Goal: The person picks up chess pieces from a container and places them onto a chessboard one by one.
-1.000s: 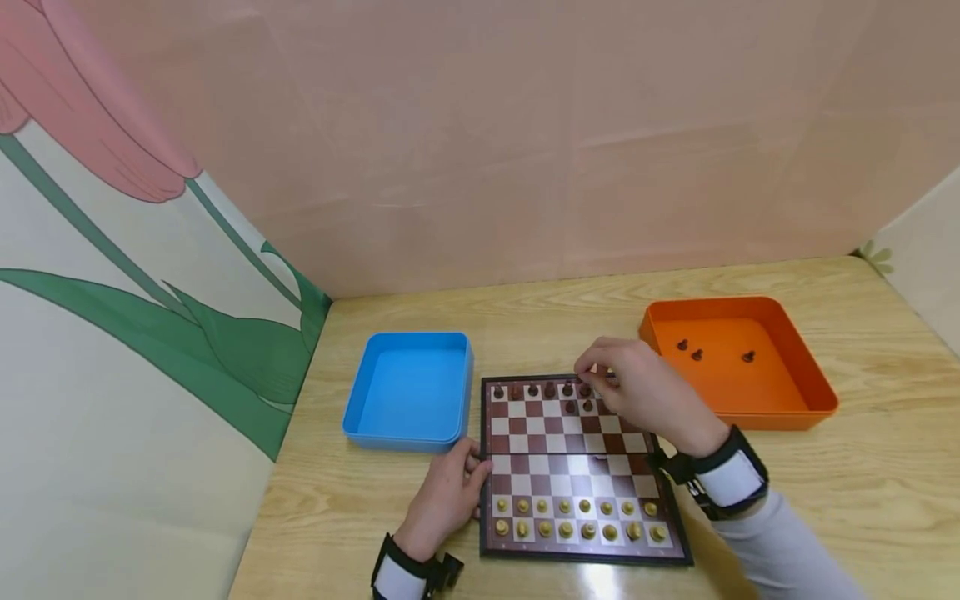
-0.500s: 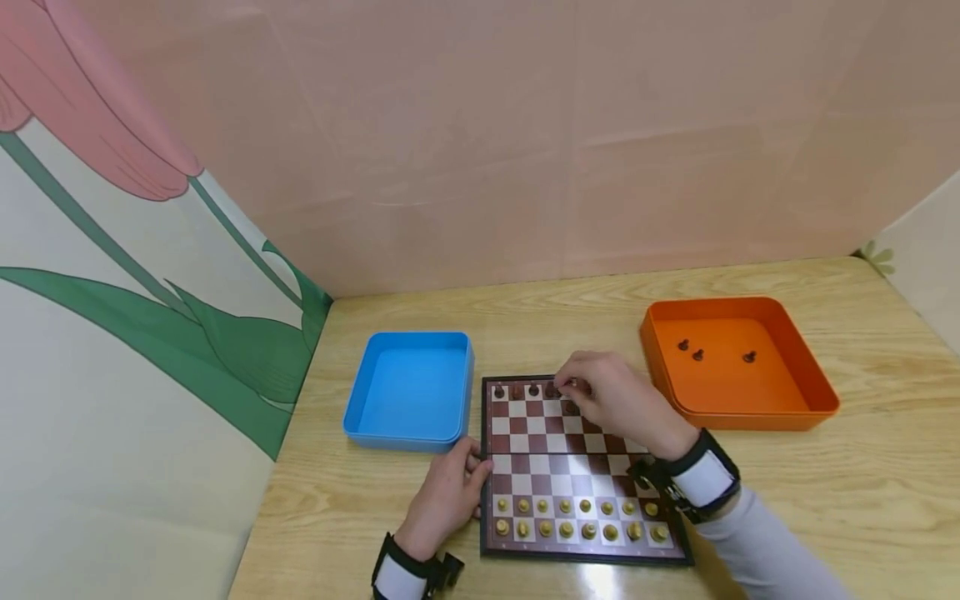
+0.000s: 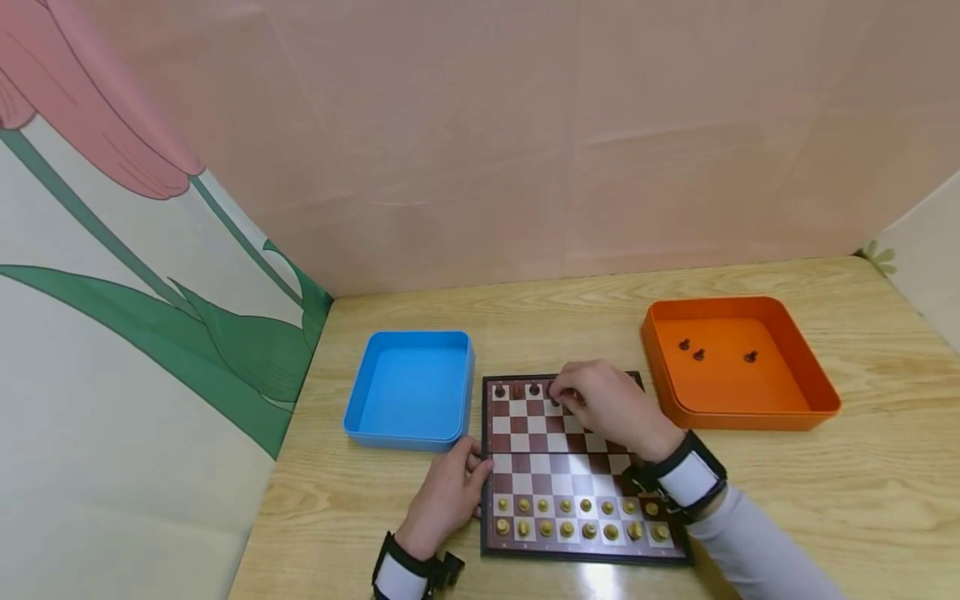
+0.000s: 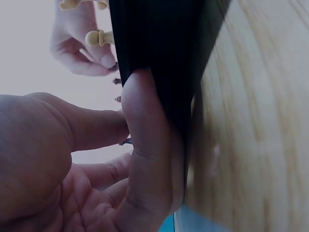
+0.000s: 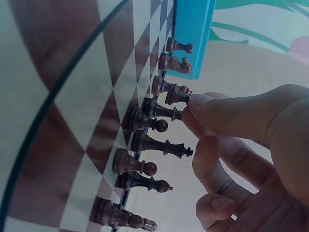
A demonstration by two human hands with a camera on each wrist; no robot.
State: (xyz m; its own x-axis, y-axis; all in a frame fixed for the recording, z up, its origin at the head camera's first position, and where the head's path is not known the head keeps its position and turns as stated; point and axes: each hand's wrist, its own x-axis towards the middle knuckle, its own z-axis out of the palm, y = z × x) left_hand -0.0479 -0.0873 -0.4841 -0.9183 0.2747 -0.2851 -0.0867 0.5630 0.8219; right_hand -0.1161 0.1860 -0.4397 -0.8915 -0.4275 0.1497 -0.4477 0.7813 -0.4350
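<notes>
My right hand [image 3: 611, 404] is over the far side of the chessboard [image 3: 536, 462], pinching a dark pawn [image 5: 177, 94] by its head between thumb and forefinger. The pawn is tilted above the squares, close to the dark queen [image 5: 161, 111]. A dark king [image 5: 161, 146], a rook [image 5: 179, 46] and a knight [image 5: 175, 64] stand in the back row, with pawns such as this one [image 5: 133, 163] before them. At the board's left edge my left hand [image 3: 447, 497] grips the rim between thumb and fingers. Gold pieces [image 3: 589, 529] fill the two near rows.
An orange tray [image 3: 757, 419] at the right holds three dark pawns [image 3: 699, 355]. A blue tray [image 3: 408, 437] sits left of the board, close to my left hand. Behind the wooden table [image 3: 555, 321] rises a pink backdrop [image 3: 562, 167].
My right hand has moved left along the board's far rows and come slightly nearer, with the pawn in its fingers. The left hand has stayed at the board's edge.
</notes>
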